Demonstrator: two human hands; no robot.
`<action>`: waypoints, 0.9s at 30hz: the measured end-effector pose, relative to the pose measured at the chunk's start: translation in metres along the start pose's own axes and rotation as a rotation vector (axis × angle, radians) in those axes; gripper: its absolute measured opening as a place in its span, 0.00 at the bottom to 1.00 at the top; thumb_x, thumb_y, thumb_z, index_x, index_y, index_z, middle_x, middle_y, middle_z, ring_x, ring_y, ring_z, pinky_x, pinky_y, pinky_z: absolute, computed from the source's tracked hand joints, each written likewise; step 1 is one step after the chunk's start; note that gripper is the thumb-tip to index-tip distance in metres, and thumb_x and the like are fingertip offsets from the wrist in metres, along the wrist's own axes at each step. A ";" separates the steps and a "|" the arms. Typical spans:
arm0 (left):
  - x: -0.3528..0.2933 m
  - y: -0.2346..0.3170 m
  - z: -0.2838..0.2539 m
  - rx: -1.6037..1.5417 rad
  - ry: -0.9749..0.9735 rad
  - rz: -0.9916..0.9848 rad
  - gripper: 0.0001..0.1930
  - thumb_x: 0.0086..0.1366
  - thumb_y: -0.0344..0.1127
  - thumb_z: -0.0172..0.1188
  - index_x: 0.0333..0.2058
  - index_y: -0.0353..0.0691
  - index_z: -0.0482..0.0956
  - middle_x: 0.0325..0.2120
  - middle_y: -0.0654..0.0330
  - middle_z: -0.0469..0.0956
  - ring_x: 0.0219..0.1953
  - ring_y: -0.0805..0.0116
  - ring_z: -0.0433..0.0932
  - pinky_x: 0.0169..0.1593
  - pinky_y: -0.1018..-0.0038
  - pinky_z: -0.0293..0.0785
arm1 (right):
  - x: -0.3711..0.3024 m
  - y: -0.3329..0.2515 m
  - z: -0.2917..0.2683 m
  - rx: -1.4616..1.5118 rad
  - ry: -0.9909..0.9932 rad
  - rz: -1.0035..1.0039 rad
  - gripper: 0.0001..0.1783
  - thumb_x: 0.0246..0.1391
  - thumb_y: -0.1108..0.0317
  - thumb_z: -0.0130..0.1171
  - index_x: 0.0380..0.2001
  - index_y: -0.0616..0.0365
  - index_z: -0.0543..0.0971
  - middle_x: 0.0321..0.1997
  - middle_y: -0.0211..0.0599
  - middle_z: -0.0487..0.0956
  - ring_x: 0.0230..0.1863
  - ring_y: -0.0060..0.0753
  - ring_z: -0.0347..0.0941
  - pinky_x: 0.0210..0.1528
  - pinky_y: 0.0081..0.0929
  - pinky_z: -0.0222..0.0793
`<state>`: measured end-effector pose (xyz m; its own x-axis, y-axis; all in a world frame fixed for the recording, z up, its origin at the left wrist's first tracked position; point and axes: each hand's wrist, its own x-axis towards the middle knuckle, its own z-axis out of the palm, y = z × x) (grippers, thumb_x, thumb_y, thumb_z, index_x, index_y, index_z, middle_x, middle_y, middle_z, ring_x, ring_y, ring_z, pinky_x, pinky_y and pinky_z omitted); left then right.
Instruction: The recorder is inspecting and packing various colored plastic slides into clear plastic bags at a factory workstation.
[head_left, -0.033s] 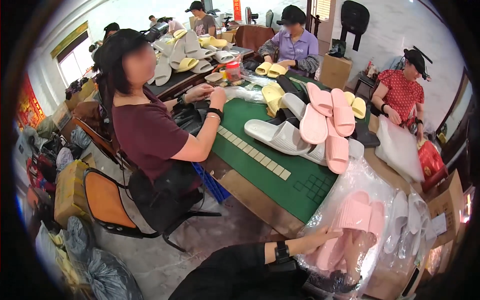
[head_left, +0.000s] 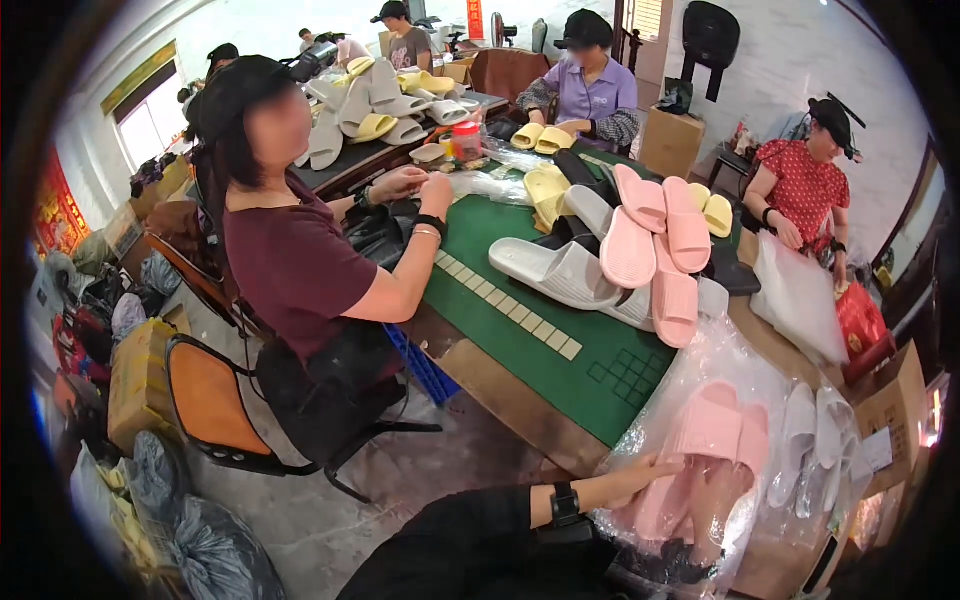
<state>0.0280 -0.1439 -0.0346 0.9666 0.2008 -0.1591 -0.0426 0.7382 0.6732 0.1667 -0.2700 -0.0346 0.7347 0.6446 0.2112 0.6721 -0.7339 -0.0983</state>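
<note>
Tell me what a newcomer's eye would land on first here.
First comes the heap of pink and light-grey slippers, bright against the green tabletop right of centre. Next is the pair of pink slippers at lower right, amid shiny clear plastic, with the wearer's left hand against it and the right hand partly hidden beneath. The large figure in a dark red shirt stands out at left.

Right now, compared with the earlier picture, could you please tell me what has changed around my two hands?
No visible change: nothing was clearly moved, taken hold of or let go. The left hand and right hand stay at the pink slide sandals by the clear plastic; the grey slide sandal on the green mat also stays.
</note>
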 end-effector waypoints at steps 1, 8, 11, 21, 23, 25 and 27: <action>0.001 -0.003 -0.004 -0.146 -0.023 -0.153 0.29 0.68 0.36 0.52 0.63 0.36 0.51 0.55 0.54 0.65 0.53 0.65 0.70 0.56 0.70 0.70 | 0.004 -0.002 -0.003 -0.018 -0.019 0.020 0.26 0.49 0.62 0.60 0.50 0.61 0.71 0.53 0.57 0.69 0.59 0.62 0.59 0.62 0.52 0.54; 0.010 -0.028 -0.032 0.014 0.016 -0.329 0.22 0.64 0.43 0.57 0.51 0.38 0.65 0.43 0.60 0.71 0.44 0.72 0.72 0.45 0.73 0.75 | 0.039 -0.034 -0.034 -0.124 -0.150 0.147 0.26 0.49 0.62 0.59 0.52 0.61 0.71 0.54 0.57 0.69 0.60 0.62 0.58 0.63 0.51 0.53; 0.015 -0.039 -0.034 -0.073 -0.083 -0.240 0.19 0.65 0.43 0.57 0.49 0.39 0.67 0.38 0.61 0.71 0.38 0.74 0.72 0.39 0.74 0.75 | 0.042 -0.042 -0.036 -0.097 -0.148 0.118 0.27 0.49 0.60 0.59 0.52 0.59 0.70 0.54 0.56 0.69 0.61 0.61 0.59 0.64 0.50 0.51; 0.013 -0.037 -0.038 -0.119 -0.034 -0.237 0.18 0.65 0.48 0.56 0.42 0.39 0.71 0.29 0.67 0.73 0.27 0.80 0.72 0.28 0.83 0.70 | 0.032 -0.037 -0.022 0.038 -0.183 -0.009 0.32 0.49 0.51 0.58 0.56 0.53 0.69 0.57 0.53 0.69 0.62 0.54 0.60 0.67 0.43 0.45; 0.021 -0.052 -0.050 -0.097 -0.008 -0.253 0.19 0.64 0.49 0.56 0.42 0.39 0.72 0.29 0.67 0.74 0.27 0.80 0.73 0.28 0.84 0.69 | 0.016 -0.033 -0.019 0.067 -0.186 -0.031 0.33 0.49 0.49 0.58 0.56 0.51 0.69 0.57 0.53 0.69 0.62 0.52 0.60 0.67 0.41 0.44; 0.026 -0.062 -0.058 -0.120 -0.125 -0.222 0.20 0.64 0.52 0.56 0.42 0.39 0.73 0.32 0.65 0.77 0.30 0.79 0.75 0.29 0.84 0.71 | 0.006 -0.049 -0.019 0.100 -0.192 -0.057 0.34 0.49 0.47 0.58 0.57 0.50 0.69 0.58 0.52 0.69 0.62 0.51 0.60 0.68 0.40 0.42; 0.016 -0.034 -0.036 -0.106 -0.083 -0.250 0.21 0.64 0.52 0.56 0.42 0.39 0.73 0.32 0.66 0.77 0.30 0.80 0.75 0.28 0.84 0.71 | -0.003 -0.047 -0.018 0.120 -0.185 -0.053 0.35 0.49 0.45 0.58 0.58 0.49 0.69 0.58 0.52 0.69 0.63 0.49 0.61 0.69 0.38 0.41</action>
<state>0.0359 -0.1427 -0.0860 0.9675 -0.0461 -0.2486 0.1779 0.8226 0.5401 0.1310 -0.2417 -0.0131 0.6946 0.7183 0.0387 0.7086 -0.6739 -0.2091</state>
